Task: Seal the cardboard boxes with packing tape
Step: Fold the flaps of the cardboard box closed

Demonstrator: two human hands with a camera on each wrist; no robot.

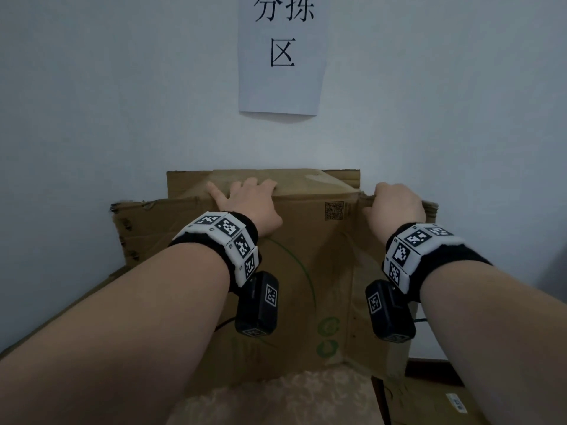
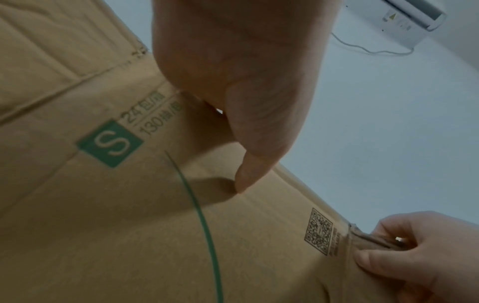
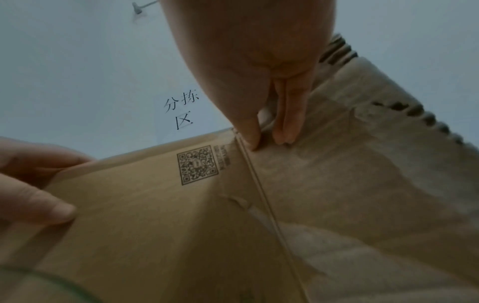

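A large brown cardboard box (image 1: 306,240) with a QR code and green print stands upright against the wall. My left hand (image 1: 248,200) grips its top edge, fingers curled over the rim and thumb (image 2: 246,178) on the printed front face (image 2: 129,225). My right hand (image 1: 395,204) grips the top edge just right of the corner fold, pinching the side panel (image 3: 350,184) between thumb and fingers (image 3: 287,123). Each wrist view also shows the other hand on the rim: the right hand (image 2: 414,256) and the left hand (image 3: 31,184). No packing tape is in view.
A paper sign (image 1: 280,53) with black characters hangs on the wall above. Flat cardboard sheets (image 1: 184,179) lean behind the box. Another cardboard box (image 1: 435,403) lies at the lower right and a fluffy beige fabric (image 1: 291,397) lies below. A wall air conditioner (image 2: 412,14) shows overhead.
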